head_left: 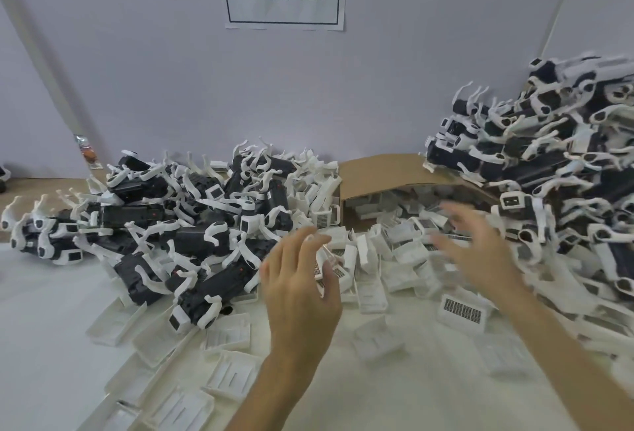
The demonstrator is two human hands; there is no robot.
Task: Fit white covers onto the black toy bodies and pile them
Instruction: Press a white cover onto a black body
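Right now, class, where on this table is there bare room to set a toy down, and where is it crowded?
Bare table lies near left, below the left toy heap. Another patch lies between the forearms. Crowded: white covers spill from the cardboard box around the left hand and right hand; the right pile fills that side.

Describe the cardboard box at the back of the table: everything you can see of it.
The cardboard box is plain brown and lies tipped on its side against the wall, its open mouth facing the person. White covers spill out of it onto the table. The tall toy pile leans over its right end; the lower pile crowds its left edge. Neither hand touches it.
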